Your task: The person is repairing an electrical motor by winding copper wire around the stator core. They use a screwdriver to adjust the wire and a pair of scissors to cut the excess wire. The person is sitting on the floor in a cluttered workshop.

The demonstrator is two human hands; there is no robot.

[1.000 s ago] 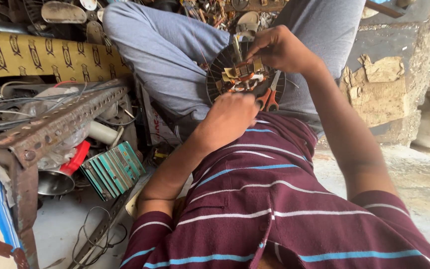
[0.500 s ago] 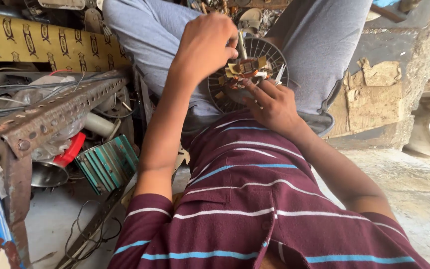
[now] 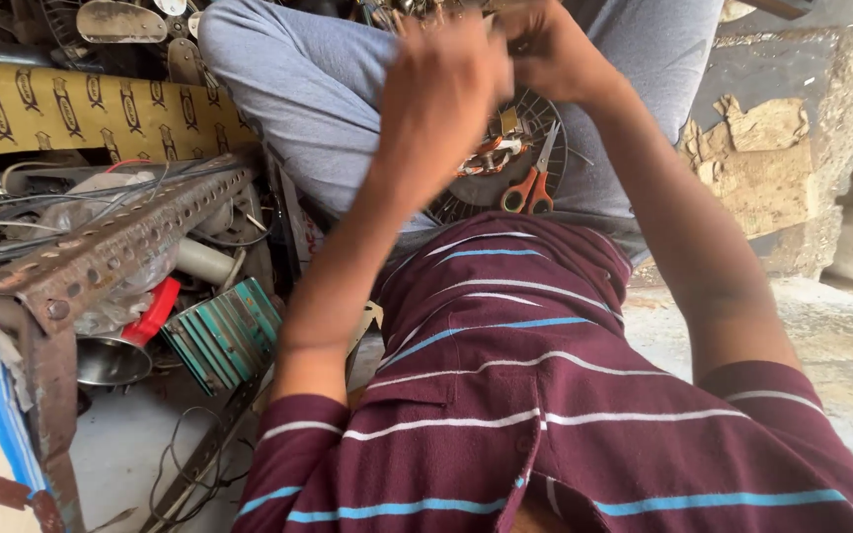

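A round black ribbed fan part (image 3: 545, 123) with copper windings lies on my lap, between my grey trouser legs. Orange-handled scissors (image 3: 535, 183) rest on its near edge. Both hands are lifted above it and blurred. I see the back of my left hand (image 3: 436, 99), whose fingers are turned away from me. My right hand (image 3: 545, 49) is close beside it at the top of the view, fingers curled. Anything held between the hands is hidden by blur.
A rusty slotted-angle rack (image 3: 120, 247) loaded with wires stands at my left. Below it are a green-striped stack of plates (image 3: 224, 331), a red-capped item (image 3: 155, 311) and a metal bowl (image 3: 111, 360). A yellow patterned sheet (image 3: 71, 114) lies behind. A crumbling wall (image 3: 772, 148) rises at right.
My right hand has left the fan part and risen to meet the left hand above it. The scissors now lie uncovered on the part.
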